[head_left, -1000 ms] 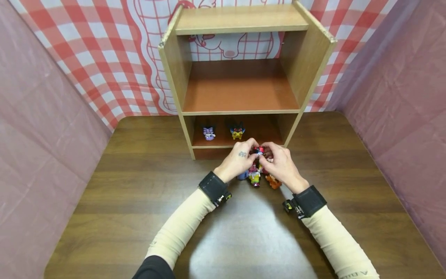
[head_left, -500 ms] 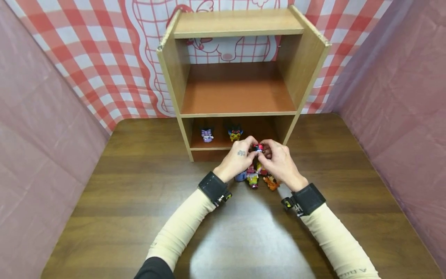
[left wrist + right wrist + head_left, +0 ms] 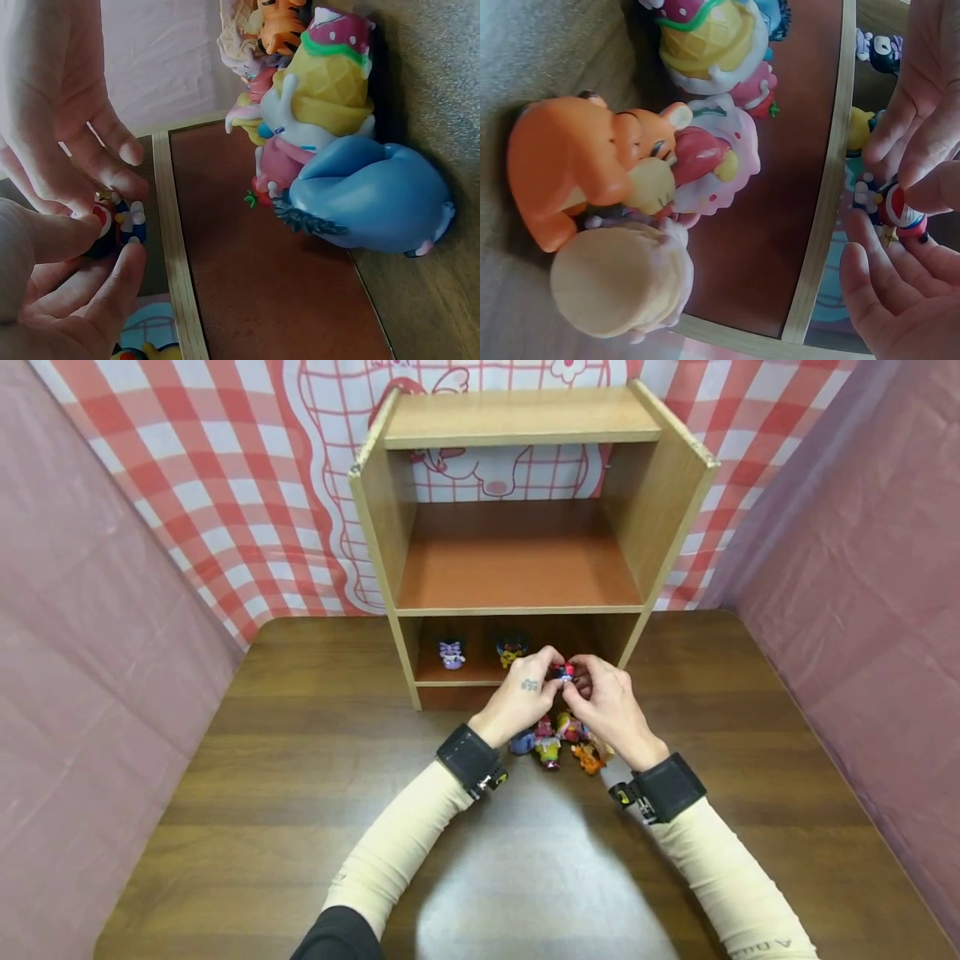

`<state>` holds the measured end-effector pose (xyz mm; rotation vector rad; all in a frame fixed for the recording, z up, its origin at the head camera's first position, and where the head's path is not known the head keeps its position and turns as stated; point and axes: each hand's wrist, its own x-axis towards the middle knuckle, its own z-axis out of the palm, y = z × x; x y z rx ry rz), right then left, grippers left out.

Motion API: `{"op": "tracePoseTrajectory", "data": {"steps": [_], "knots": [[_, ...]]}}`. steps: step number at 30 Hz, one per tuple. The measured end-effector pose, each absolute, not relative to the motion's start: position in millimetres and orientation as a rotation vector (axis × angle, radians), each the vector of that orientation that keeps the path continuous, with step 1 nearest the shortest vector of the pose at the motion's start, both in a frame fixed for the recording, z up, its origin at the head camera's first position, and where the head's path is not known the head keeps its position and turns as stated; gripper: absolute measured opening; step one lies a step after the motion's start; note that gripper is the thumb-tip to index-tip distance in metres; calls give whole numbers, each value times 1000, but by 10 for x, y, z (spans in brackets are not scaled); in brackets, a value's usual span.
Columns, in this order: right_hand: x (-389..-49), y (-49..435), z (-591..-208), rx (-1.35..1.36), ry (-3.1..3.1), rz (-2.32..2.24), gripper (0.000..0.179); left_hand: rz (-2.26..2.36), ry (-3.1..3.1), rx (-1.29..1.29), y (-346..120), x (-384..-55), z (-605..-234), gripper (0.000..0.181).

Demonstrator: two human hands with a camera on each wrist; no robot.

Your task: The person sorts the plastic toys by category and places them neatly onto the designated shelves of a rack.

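Observation:
Both hands meet in front of the lower shelf around a small red, blue and white toy figure (image 3: 564,672). My left hand (image 3: 525,689) pinches it from the left with thumb and fingers. From the right, my right hand (image 3: 607,702) grips the same toy. The right wrist view shows its round red-and-white part under a thumb, with fingers covering much of the rest. Below the hands, toy figures crowd together on the table: a blue donkey (image 3: 375,195), an upturned ice-cream-cone figure (image 3: 330,82), an orange tiger (image 3: 570,161), a pink-rimmed one (image 3: 720,157) and a cream-coloured one (image 3: 615,281).
A wooden shelf unit (image 3: 521,608) stands at the back of the brown table (image 3: 300,777). On its lower shelf sit a purple-and-white figure (image 3: 452,654) and a yellow figure with a dark hood (image 3: 511,652). Pink curtains (image 3: 847,610) hang at both sides.
Both hands have moved slightly up toward the lower shelf with the figure between them, uncovering more of the toys on the table. The head view has shifted a little.

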<state>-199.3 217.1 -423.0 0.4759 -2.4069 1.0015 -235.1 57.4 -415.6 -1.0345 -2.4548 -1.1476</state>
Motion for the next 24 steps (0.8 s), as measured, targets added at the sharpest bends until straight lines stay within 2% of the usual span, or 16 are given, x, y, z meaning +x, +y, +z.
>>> {"op": "tracePoseTrajectory", "data": {"steps": [12, 24], "knots": [[-2052, 2130, -4261, 418, -2375, 970, 27, -1156, -2449, -918, 649, -2371, -4202, 23], [-2067, 2135, -4266, 368, -2405, 937, 29, -1161, -2426, -910, 697, -2387, -4247, 24]]}}
